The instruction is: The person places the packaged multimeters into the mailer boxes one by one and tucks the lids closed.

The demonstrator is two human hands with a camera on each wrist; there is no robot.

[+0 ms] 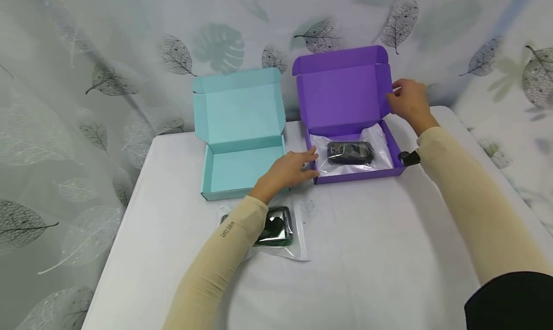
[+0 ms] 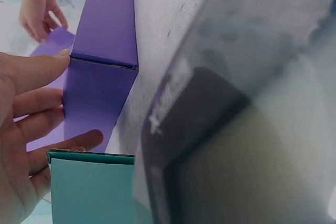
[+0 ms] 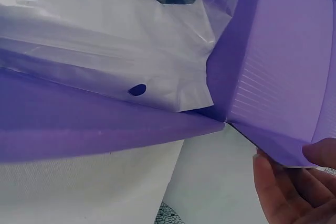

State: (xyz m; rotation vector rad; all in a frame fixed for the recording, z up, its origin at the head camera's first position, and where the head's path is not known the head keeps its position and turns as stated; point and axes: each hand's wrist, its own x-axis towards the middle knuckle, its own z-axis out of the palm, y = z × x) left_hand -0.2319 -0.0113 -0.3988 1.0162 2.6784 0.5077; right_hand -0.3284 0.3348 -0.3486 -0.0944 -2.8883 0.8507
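A purple cardboard box [image 1: 358, 178] stands with its lid raised, holding a clear-and-white plastic bag [image 1: 380, 145] with a dark, rounded device [image 1: 350, 153] inside. My right hand [image 1: 410, 102] pinches the right side flap of that lid, thumb on the inner face and fingers behind, as the right wrist view [image 3: 294, 182] shows. At the box's front left corner, my left hand [image 1: 287, 170] touches the purple wall with thumb and fingers spread, fairly straight. A raised-lid teal box [image 1: 244, 111] stands beside it, partly behind the left hand.
Below the left forearm lies a clear zip bag [image 1: 300, 234] holding a black-framed item [image 1: 281, 224], partly covered by the sleeve. The white-covered table [image 1: 345, 272] ends near a leaf-patterned curtain [image 1: 224, 27] behind the boxes. A black object [image 1: 514, 299] shows at lower right.
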